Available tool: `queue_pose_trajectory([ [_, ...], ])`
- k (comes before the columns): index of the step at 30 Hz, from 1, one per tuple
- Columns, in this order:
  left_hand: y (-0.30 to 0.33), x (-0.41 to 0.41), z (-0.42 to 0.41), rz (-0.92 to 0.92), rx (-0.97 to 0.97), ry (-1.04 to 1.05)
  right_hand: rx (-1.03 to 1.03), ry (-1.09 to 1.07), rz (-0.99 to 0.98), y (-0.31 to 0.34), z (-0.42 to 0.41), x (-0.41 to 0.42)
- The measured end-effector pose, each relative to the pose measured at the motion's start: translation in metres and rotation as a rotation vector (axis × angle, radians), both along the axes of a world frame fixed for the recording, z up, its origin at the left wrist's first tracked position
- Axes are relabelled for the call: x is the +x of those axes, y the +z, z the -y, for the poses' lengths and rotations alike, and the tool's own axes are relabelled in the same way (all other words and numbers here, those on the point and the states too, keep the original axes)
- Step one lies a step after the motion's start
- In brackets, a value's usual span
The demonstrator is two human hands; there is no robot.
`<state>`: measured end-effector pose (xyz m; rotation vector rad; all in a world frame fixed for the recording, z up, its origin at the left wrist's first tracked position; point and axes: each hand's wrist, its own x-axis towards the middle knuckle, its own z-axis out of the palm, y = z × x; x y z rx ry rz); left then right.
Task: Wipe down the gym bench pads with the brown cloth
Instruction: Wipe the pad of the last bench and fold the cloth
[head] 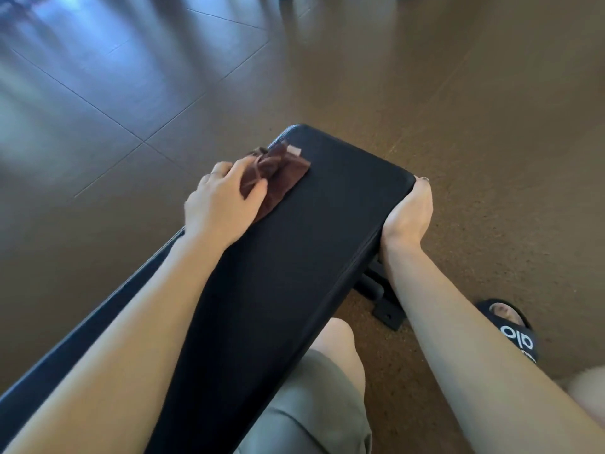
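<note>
A bare knee (340, 339) rests beside the black bench (311, 231), where the left hand (222, 204) grips the bunched brown cloth (278, 173) near the pad's far left corner. The right hand (409, 211) clasps the right edge. Soft and light, the cloth likely wipes best flattened under the palm.

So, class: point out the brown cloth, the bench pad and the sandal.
brown cloth (281, 173), head view, on its bunched middle.
bench pad (314, 231), head view, on its bare black top.
sandal (519, 335), head view, on its lettered strap.
</note>
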<state>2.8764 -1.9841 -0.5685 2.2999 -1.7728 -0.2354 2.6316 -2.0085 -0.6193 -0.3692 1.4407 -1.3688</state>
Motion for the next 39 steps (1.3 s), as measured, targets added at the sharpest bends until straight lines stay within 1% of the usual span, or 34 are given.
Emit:
queue_pose_trajectory([
  [3, -0.001, 0.012, -0.070, 0.104, -0.054, -0.015, 0.000, 0.025, -0.029, 0.008, -0.005, 0.003],
  [5, -0.003, 0.010, -0.110, 0.138, -0.090, -0.037, 0.005, 0.027, -0.054, 0.009, -0.008, 0.004],
  [7, -0.006, -0.002, -0.127, 0.162, -0.082, -0.044, 0.007, 0.021, -0.080, 0.009, -0.008, 0.004],
  [9, -0.008, -0.014, -0.113, 0.173, -0.084, -0.078, 0.013, 0.028, -0.104, 0.009, -0.008, 0.005],
  [12, -0.011, -0.035, -0.051, 0.203, -0.081, -0.190, 0.024, 0.012, -0.109, 0.009, -0.006, 0.004],
  [15, -0.011, -0.065, 0.006, 0.198, -0.024, -0.240, 0.018, -0.008, -0.088, 0.007, -0.006, 0.002],
  [17, -0.010, -0.074, 0.004, 0.182, -0.008, -0.269, 0.024, -0.007, -0.075, 0.009, -0.007, 0.003],
  [19, -0.006, -0.066, -0.035, 0.165, -0.040, -0.340, 0.028, -0.005, -0.059, 0.011, -0.009, 0.003],
  [21, -0.003, -0.046, -0.092, 0.152, -0.075, -0.377, -0.001, -0.004, -0.060, 0.007, -0.009, 0.003],
  [23, -0.001, -0.021, -0.140, 0.137, -0.066, -0.358, -0.015, -0.025, -0.076, 0.000, -0.006, 0.001],
  [25, -0.001, -0.006, -0.161, 0.124, -0.049, -0.327, 0.019, -0.024, -0.102, 0.005, -0.010, 0.004],
  [28, 0.001, -0.019, -0.135, 0.127, -0.063, -0.325, 0.066, 0.035, -0.190, 0.025, -0.016, 0.009],
  [31, -0.003, -0.052, -0.071, 0.144, -0.050, -0.393, 0.069, 0.123, -0.374, 0.031, -0.022, 0.003],
  [33, -0.004, -0.081, -0.033, 0.139, -0.047, -0.438, 0.063, 0.201, -0.451, 0.032, -0.034, -0.002],
  [34, -0.006, -0.097, -0.020, 0.133, -0.048, -0.465, 0.080, 0.233, -0.440, 0.029, -0.039, -0.006],
  [35, -0.007, -0.112, -0.011, 0.127, -0.050, -0.496, 0.121, 0.245, -0.368, 0.027, -0.044, -0.010],
  [37, -0.009, -0.132, -0.005, 0.115, -0.068, -0.549, 0.198, 0.223, -0.163, 0.027, -0.055, -0.025],
  [38, -0.010, -0.138, -0.004, 0.105, -0.082, -0.566, 0.211, 0.228, -0.083, 0.031, -0.061, -0.034],
  [39, -0.011, -0.141, -0.004, 0.091, -0.100, -0.580, 0.205, 0.240, -0.045, 0.034, -0.067, -0.041],
])
